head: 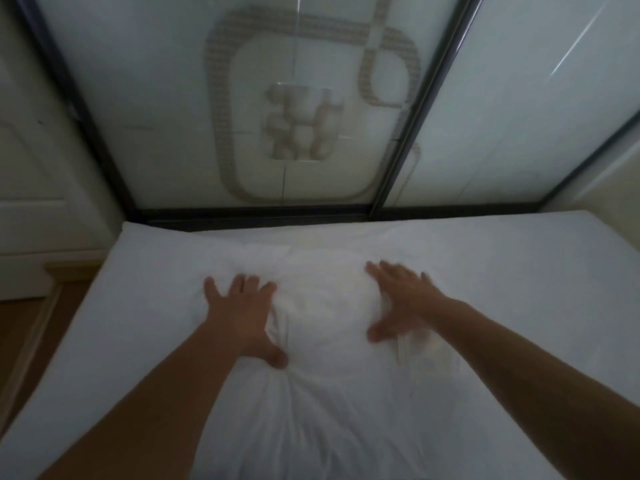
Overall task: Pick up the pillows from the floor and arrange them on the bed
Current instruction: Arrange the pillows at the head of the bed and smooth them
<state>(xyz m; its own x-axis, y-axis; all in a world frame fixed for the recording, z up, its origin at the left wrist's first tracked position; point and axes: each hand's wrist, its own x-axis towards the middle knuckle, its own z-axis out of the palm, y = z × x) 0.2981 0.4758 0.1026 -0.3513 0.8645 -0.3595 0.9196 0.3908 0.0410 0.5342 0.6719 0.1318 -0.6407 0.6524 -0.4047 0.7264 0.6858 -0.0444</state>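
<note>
A white pillow (pixel 322 306) lies on the bed (pixel 519 271), which has a white sheet, near its head end. My left hand (pixel 242 313) rests flat on the pillow's left part, fingers spread, thumb pressed into the fabric. My right hand (pixel 398 303) lies flat on the pillow's right part, fingers apart and slightly blurred. Neither hand grips the pillow. More white fabric, creased, runs from the pillow toward me between my forearms (pixel 332 410); I cannot tell whether it is a second pillow.
Behind the bed's head stands a frosted glass partition (pixel 311 109) in a dark frame with a beige looped pattern. A white door or cabinet (pixel 34 174) and a strip of wooden floor (pixel 20 341) lie to the left of the bed.
</note>
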